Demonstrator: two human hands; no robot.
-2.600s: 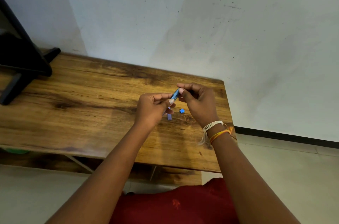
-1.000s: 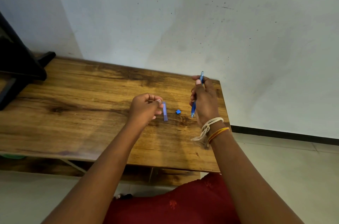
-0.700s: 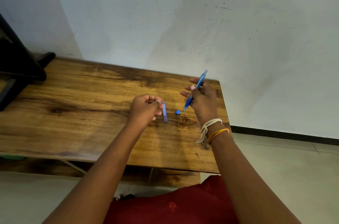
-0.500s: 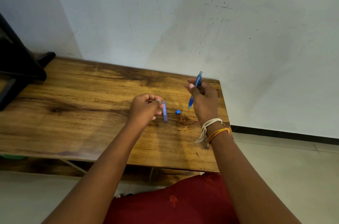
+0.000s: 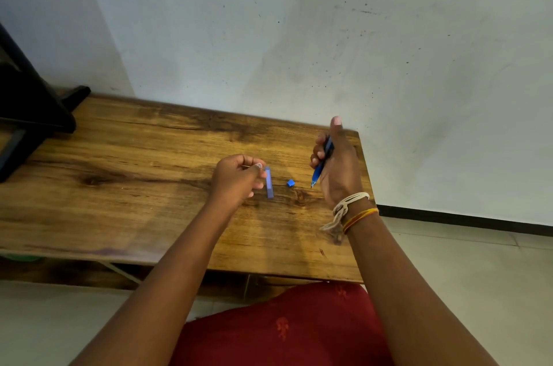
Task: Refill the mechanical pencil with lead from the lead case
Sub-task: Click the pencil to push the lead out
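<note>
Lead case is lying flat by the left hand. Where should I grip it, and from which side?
Pinch the lead case across its long narrow sides near the middle, coming from above. It lies flat on the table, long axis running away from the person, and the left hand crowds its left side.

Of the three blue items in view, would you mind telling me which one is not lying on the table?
The blue mechanical pencil: the right hand grips it, tip down. The long lead case and small blue cap lie on the wooden table.
</note>
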